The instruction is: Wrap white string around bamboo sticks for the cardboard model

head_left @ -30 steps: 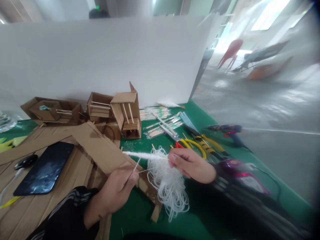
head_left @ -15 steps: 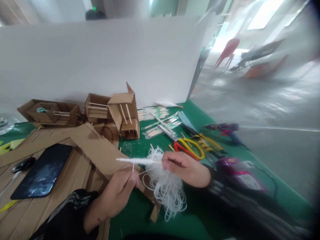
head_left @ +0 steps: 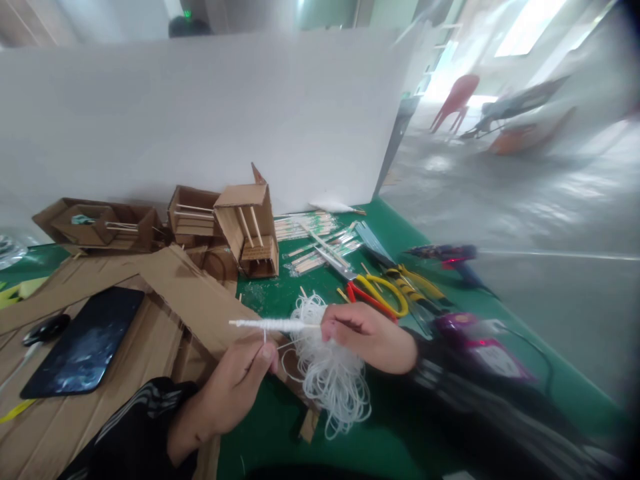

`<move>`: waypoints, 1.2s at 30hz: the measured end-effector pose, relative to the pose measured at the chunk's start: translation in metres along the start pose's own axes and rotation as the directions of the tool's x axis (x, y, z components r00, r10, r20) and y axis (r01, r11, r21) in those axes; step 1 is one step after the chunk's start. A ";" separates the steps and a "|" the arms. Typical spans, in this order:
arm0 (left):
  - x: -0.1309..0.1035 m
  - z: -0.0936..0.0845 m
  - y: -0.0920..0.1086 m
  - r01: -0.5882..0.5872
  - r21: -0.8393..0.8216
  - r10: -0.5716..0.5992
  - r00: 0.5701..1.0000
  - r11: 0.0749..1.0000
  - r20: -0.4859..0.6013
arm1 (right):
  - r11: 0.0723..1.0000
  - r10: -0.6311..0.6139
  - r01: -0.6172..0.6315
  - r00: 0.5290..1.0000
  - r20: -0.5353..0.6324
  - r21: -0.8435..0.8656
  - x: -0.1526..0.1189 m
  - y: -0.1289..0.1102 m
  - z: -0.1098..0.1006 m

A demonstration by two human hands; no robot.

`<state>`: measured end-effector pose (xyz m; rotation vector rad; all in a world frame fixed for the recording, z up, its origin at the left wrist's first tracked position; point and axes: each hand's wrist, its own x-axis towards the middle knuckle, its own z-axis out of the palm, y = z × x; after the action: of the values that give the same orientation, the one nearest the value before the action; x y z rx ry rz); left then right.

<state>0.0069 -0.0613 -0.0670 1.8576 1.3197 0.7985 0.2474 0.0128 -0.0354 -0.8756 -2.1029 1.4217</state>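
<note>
A thin wooden stick (head_left: 234,323), wrapped along much of its length in white string (head_left: 273,325), is held level above the table. My right hand (head_left: 370,337) pinches its right end between thumb and fingertips. Below the wrapped part, my left hand (head_left: 233,387) pinches the string, which runs up to the stick and also off to the right. Under and between the hands lies a loose heap of white string (head_left: 340,387) on the green table.
Cardboard boxes (head_left: 245,197) with sticks stand along the white board (head_left: 200,120). On cardboard sheets at left lies a black tablet (head_left: 85,343). Scissors (head_left: 385,297), packed sticks (head_left: 325,257), pliers (head_left: 425,283) and a glue gun (head_left: 450,253) lie at right.
The stick and my right hand have shifted very slightly left. My left hand keeps its pinch on the string, almost in the same place.
</note>
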 end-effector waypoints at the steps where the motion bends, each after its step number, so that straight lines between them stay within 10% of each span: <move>1: 0.000 0.000 -0.001 0.006 -0.002 -0.006 1.000 1.000 -0.008 | 1.000 0.004 -0.004 1.000 -0.004 0.023 0.001 0.002 0.001; 36: 0.000 0.002 -0.001 0.065 -0.093 -0.066 0.998 0.994 -0.007 | 0.985 -0.072 0.053 0.991 -0.110 -0.164 0.001 0.005 0.014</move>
<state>0.0076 -0.0612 -0.0692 1.7311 1.3207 0.8212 0.2384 0.0062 -0.0454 -0.9215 -2.1589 1.1543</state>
